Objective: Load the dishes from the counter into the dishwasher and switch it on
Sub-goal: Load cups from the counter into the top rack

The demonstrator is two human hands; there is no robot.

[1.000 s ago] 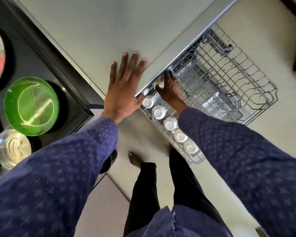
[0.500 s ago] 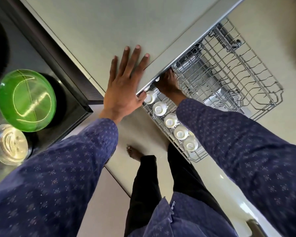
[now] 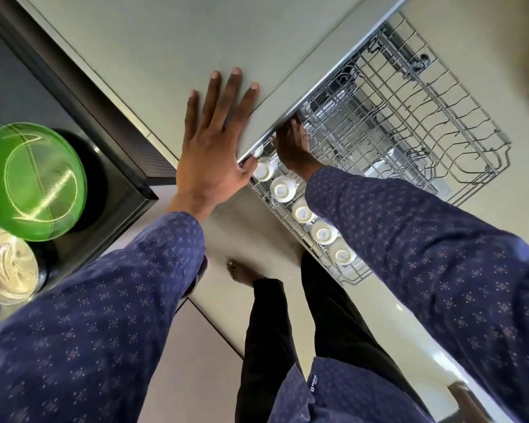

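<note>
Green bowl & clear glass dish on dark counter, far left. Left hand flat, fingers spread, on cabinet front. Right hand reaches under the edge into the pulled-out wire rack; grip can't tell. Upside-down white cups along the rack's left side, row running toward the viewer.

Small printed marks on white cup bases in rack, a tag on shirt hem; none legible.

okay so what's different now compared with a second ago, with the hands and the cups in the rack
The right hand has reached further back under the counter edge; the white cup it held a second ago is mostly hidden now. The left hand stays flat on the counter, and the five upside-down cups keep their row in the rack.
</note>
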